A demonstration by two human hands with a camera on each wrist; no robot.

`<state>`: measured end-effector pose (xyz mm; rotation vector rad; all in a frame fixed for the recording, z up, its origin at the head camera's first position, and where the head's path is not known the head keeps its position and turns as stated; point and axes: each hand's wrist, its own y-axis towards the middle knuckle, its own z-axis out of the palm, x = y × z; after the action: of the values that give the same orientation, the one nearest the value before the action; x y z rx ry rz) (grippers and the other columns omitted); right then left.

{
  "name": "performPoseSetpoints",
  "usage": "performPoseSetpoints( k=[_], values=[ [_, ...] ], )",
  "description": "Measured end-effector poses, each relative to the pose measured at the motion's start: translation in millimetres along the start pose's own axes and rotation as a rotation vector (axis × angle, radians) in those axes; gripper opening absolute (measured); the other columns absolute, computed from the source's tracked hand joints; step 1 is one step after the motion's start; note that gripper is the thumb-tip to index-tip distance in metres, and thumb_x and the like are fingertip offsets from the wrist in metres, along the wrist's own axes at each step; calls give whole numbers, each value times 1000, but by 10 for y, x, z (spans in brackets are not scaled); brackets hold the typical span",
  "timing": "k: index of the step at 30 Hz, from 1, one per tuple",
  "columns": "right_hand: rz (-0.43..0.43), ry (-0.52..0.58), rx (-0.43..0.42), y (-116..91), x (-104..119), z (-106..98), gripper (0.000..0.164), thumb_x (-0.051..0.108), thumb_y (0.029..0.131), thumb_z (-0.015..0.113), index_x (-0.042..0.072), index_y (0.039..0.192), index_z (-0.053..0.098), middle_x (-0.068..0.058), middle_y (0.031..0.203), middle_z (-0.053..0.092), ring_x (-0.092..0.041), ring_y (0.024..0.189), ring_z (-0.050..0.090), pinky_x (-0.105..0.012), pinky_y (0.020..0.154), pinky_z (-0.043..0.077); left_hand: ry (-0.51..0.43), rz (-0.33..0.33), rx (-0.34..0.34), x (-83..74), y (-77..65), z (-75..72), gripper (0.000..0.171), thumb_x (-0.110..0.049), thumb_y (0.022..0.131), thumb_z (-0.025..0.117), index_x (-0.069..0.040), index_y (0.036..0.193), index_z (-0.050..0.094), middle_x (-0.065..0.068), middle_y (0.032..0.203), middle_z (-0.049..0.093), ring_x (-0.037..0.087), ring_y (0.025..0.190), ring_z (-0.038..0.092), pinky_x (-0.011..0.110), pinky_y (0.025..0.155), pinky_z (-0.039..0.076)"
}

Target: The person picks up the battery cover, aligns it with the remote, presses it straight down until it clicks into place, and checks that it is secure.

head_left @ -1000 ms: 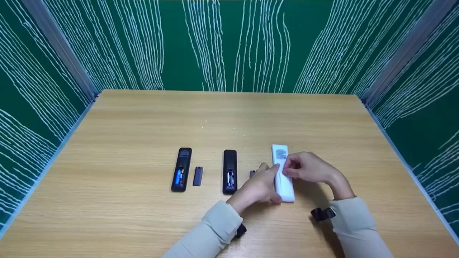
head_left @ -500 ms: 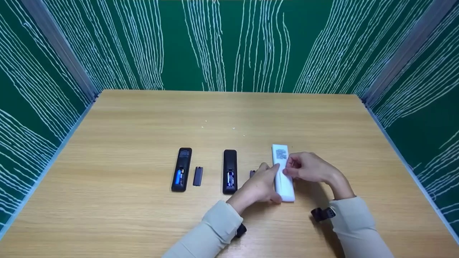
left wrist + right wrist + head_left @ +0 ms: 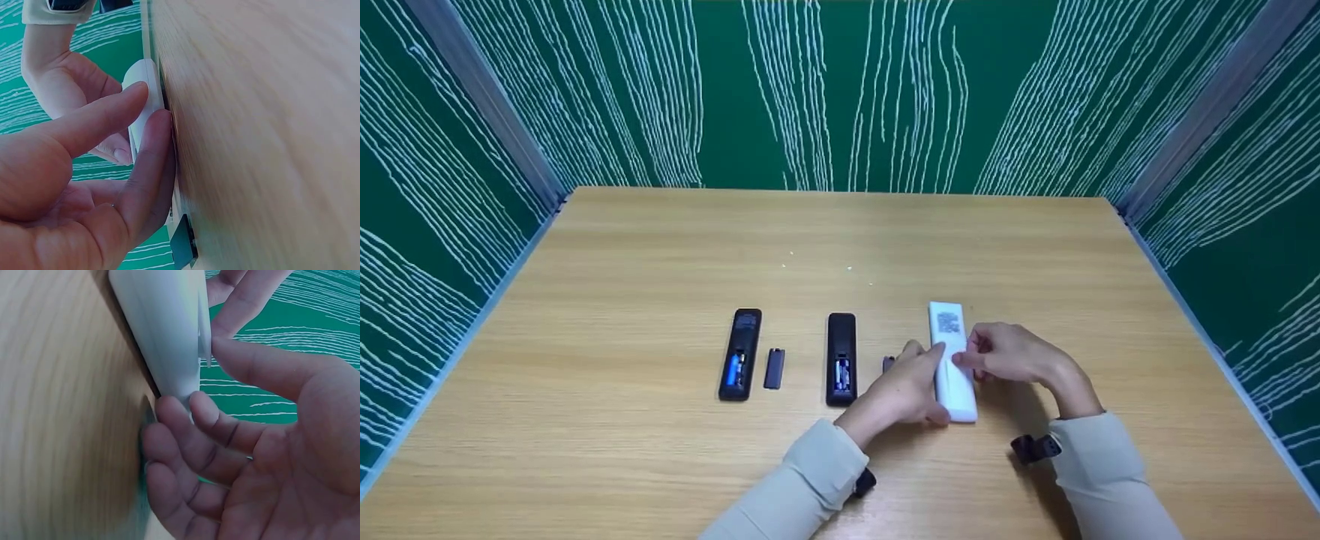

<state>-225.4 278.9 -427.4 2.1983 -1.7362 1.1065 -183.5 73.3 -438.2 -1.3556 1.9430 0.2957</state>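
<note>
A white remote control (image 3: pixel 946 319) lies back side up at the right, its printed label facing upward. Thumb and fingers of my left hand (image 3: pixel 904 386) hold its lower left part. My right hand (image 3: pixel 1009 352) is at its right side, with the thumb against a thin white battery cover (image 3: pixel 205 323). In the right wrist view this cover's end stands slightly off the body, and the other fingertips (image 3: pixel 205 409) curl at the remote's far end and side. Whatever lies under the cover is hidden.
Left of my hands lie two black remotes, one in the middle (image 3: pixel 841 334) and one farther left (image 3: pixel 744 337), with batteries showing in their uncovered compartments. Beside them are loose black covers (image 3: pixel 774 369); one is partly behind my left hand. White specks dot the table (image 3: pixel 660 240).
My right index finger and knuckles have shifted slightly to the right, off the remote's top face, while the thumb stays on it. The left hand and the remote have hardly moved.
</note>
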Motion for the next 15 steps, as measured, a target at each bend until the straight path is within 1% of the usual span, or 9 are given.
performPoseSetpoints(
  k=[5,12,15],
  values=[
    [37,0,18,-11,14,1,33,39,102,69,8,99,61,-6,82,69,-19,72,59,-30,65,44,8,-4,0,2,4,4,113,-11,71,99,-12,166,38,8,138,53,16,106,54,23,98,51],
    [46,3,44,-29,28,8,36,41,102,66,6,99,62,-6,80,70,-19,71,64,-32,65,51,40,46,-11,10,9,7,109,-12,71,99,-7,163,41,10,134,55,14,105,56,21,97,51],
    [50,10,49,-33,30,6,35,41,102,66,6,100,62,-6,81,70,-19,71,64,-33,65,52,25,39,-8,10,7,11,110,-11,71,99,-8,164,41,9,133,55,14,103,55,20,95,51]
  ],
)
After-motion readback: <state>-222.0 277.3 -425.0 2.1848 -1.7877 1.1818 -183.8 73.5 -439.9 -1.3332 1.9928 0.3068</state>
